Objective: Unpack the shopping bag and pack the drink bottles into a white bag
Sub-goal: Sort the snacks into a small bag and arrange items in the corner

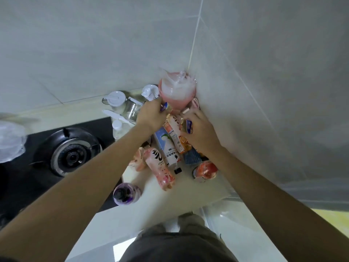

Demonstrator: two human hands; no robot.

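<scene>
Our left hand [152, 114] curls round a small blue-and-white packet [164, 107] and our right hand [200, 130] pinches another like it, both at the far end of the pile on the table [188, 188]. The drink bottles lie just behind the hands, toward us: a pink bottle [160, 167], a white-and-blue bottle [168, 146], an orange bottle [175, 133], and a purple bottle [126, 193] standing apart. We judge them full, heavy, stiff and slick, best gripped round the body. No white bag is clearly visible; what the packets are, we cannot tell.
</scene>
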